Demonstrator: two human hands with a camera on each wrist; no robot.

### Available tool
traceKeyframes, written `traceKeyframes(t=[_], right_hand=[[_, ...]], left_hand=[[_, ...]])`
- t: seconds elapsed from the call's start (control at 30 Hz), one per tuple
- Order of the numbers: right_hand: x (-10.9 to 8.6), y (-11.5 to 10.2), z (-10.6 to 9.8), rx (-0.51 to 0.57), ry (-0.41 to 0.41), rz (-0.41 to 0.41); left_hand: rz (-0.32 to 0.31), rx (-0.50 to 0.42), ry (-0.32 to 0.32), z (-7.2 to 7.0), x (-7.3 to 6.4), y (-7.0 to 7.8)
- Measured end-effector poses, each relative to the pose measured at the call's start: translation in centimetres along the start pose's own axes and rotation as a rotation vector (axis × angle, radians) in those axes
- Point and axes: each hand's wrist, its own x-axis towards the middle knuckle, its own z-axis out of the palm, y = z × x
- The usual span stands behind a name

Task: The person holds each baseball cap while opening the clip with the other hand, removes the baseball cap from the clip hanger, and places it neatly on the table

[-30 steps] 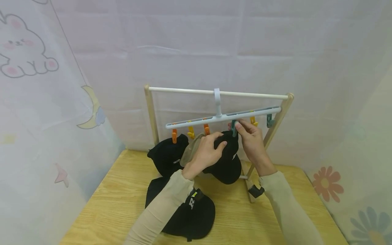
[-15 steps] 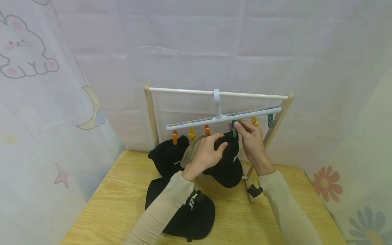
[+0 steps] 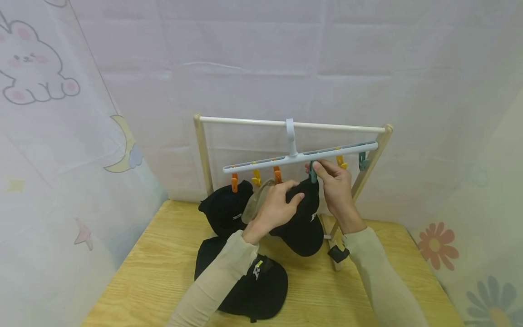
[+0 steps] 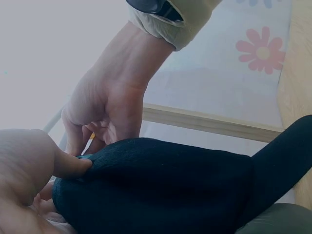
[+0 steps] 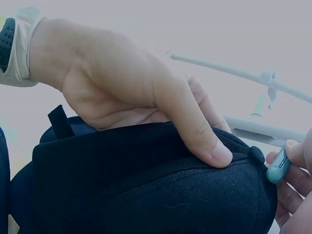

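My left hand (image 3: pixel 274 205) grips a black baseball cap (image 3: pixel 304 234) by its crown, the thumb lying on top of the fabric in the right wrist view. The cap tilts with its brim hanging downward. At the cap's upper edge my right hand (image 3: pixel 337 188) pinches a green clothes clip (image 3: pixel 313 172) between thumb and fingers. In the right wrist view that clip (image 5: pixel 279 166) sits right at the cap's crown end. The clip hangs under a pale blue hanger (image 3: pixel 300 157), which slopes down to the left.
A white-railed wooden rack (image 3: pixel 245 121) bears the hanger. Orange clips (image 3: pixel 234 181), yellow clips (image 3: pixel 256 178) and another green clip (image 3: pixel 363 161) hang along it. A black cap (image 3: pixel 224 209) and a khaki cap (image 3: pixel 254 206) hang left. Another black cap (image 3: pixel 265 293) lies on the wooden table (image 3: pixel 135 263).
The gripped cap's brim has swung a little lower. The hanger has shifted very slightly right; both hands keep their hold.
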Motion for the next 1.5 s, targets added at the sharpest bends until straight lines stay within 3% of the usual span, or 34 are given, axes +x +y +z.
traceKeyframes(t=[0.4, 0.73, 1.17, 1.5], right_hand=[[-0.1, 0.5, -0.2, 0.053, -0.049, -0.024], [-0.1, 0.7, -0.5, 0.034, -0.075, -0.019], [-0.2, 0.5, -1.0, 0.044, -0.195, -0.061], [-0.4, 0.3, -1.8, 0.017, -0.259, -0.04]], left_hand=[[0.004, -0.013, 0.002, 0.2, -0.4, -0.2], [0.016, -0.007, 0.003, 0.5, -0.9, -0.7], [-0.001, -0.069, 0.028, 0.6, -1.7, -1.2], [0.007, -0.093, 0.062, 0.6, -2.2, -1.4]])
